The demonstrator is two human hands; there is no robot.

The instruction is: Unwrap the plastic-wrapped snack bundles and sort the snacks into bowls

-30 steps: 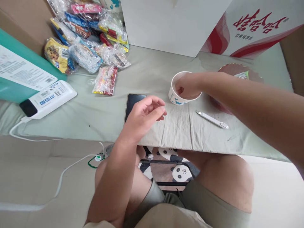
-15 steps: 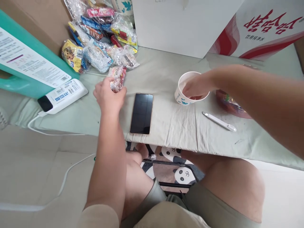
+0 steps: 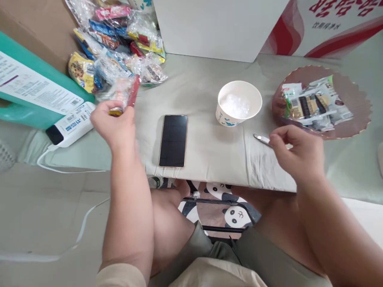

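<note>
My left hand (image 3: 115, 125) is closed on a snack packet (image 3: 122, 92) in clear wrapping with a red edge, blurred by motion, in front of the snack heap. At the right, my right hand (image 3: 299, 153) has its thumb and fingers curled round the middle of a slim white utility knife (image 3: 261, 138) that lies on the cloth. The knife's tip sticks out to the left, while the rest is mostly hidden under the hand. A white paper cup (image 3: 229, 115) with blue leaf prints stands between the hands, crumpled clear plastic (image 3: 235, 104) inside it.
A dark-screened phone (image 3: 173, 141) lies near the front edge. Wrapped snacks (image 3: 119, 44) are heaped at the back left, by a green jug (image 3: 38, 75) and a white power bank (image 3: 72, 123). A pinkish scalloped bowl (image 3: 356, 107) holds packets. White boxes (image 3: 206, 28) stand behind.
My right hand has left the cup and moved to the knife, uncovering the bowl. Clear plastic now shows in the cup. My left hand has shifted left with the snack packet lifted.
</note>
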